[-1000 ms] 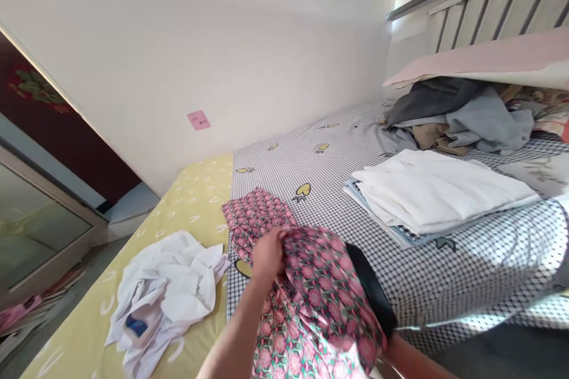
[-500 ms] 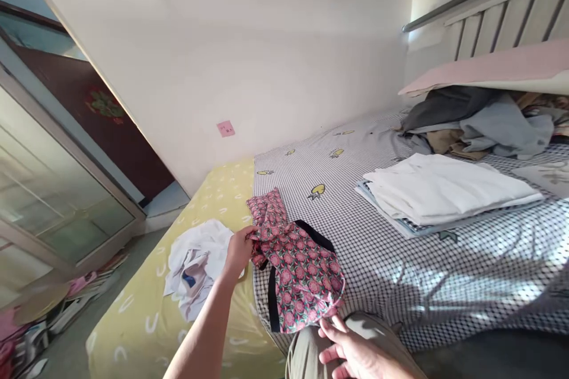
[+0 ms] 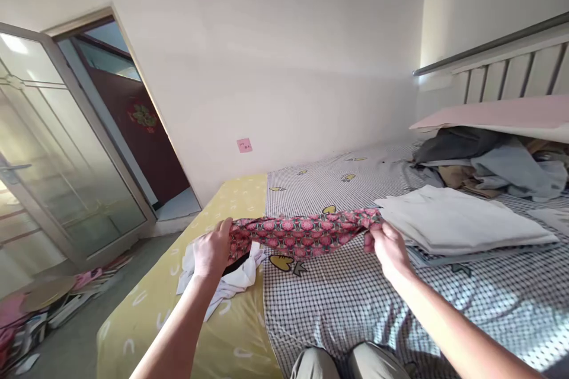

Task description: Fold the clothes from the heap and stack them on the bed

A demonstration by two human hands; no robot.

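A pink floral cloth garment with black trim (image 3: pixel 306 234) is stretched sideways above the bed between my two hands. My left hand (image 3: pixel 214 249) is closed on its left end, where some black edging hangs below. Its right end is gripped by my right hand (image 3: pixel 387 244), fingers wrapped round the bunched fabric. What type of garment it is cannot be made out. Behind and below my left hand lies a crumpled white garment (image 3: pixel 240 285) on the yellow sheet. A stack of folded white clothes (image 3: pixel 462 222) lies just right of my right hand.
The bed has a yellow cover (image 3: pixel 235 343) on the left and a checked sheet (image 3: pixel 329 302) on the right. Dark and grey clothes (image 3: pixel 515 169) are heaped under a pink board-like sheet (image 3: pixel 498 112). A glass door (image 3: pixel 84 160) stands at the left.
The floral garment has been lifted off the bed and pulled out lengthwise. My right hand, open before near my knees, now grips its right end. The view has tilted up.
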